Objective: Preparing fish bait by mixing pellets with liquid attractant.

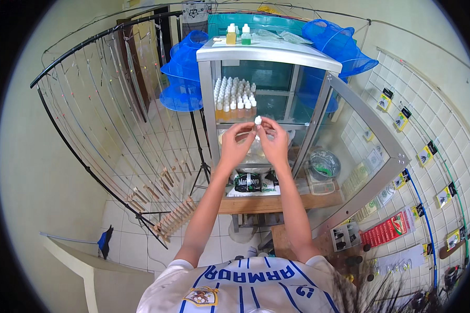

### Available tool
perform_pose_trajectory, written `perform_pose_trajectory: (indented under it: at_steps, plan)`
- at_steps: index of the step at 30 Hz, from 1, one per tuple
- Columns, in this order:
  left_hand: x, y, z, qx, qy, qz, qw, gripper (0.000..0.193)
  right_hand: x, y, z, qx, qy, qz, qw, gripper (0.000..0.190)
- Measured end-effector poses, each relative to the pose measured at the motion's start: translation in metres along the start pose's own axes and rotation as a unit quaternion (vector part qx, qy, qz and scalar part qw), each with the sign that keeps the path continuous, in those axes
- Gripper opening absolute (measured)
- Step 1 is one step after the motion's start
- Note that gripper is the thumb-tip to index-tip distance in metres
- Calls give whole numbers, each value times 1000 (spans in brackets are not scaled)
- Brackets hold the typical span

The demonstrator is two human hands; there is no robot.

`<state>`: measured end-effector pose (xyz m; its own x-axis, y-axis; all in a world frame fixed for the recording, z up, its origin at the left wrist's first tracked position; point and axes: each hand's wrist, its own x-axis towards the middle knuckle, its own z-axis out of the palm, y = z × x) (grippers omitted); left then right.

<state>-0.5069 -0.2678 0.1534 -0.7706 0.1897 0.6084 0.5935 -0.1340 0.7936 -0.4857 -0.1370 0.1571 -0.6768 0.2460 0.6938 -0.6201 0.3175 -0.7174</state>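
Note:
Both my hands meet around a small white-capped dropper bottle (258, 120) in front of the open glass display cabinet (266, 53). The fingertips of my left hand (238, 141) touch its left side, and the thumb and fingers of my right hand (273, 140) are on its right; its lower part is hidden. Just beyond, on the upper shelf, rows of dropper bottles with orange-brown contents (247, 111) stand upright with white caps. On top of the cabinet are a bottle of yellow liquid (231, 37) and one of green liquid (246, 37).
The glass door (356, 129) stands open to the right. Below are packets (247, 183), a metal bowl (324, 164) and a wooden bench (243, 205). A rack of fishing rods (87, 169) stands left; blue mesh nets (182, 74) hang beside the cabinet. A wire grid (415, 113) holds packages at right.

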Motion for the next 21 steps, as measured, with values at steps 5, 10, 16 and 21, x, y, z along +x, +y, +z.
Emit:
perform_pose_trajectory:
  at_steps: [5, 10, 16, 21]
  plan:
    - [22, -3, 0, 37, 12, 13, 999, 30, 33, -2, 1, -30, -4, -16, 999, 26]
    - [29, -3, -1, 50, -3, -19, 999, 35, 49, 9, 1, -1, -46, 31, 998, 23]
    - [27, 0, 0, 46, 13, -18, 999, 35, 53, 23, 2, 15, -16, -3, 1000, 22]
    - [26, -7, -5, 31, 10, -30, 999, 36, 48, 21, 4, -38, -9, -20, 999, 17]
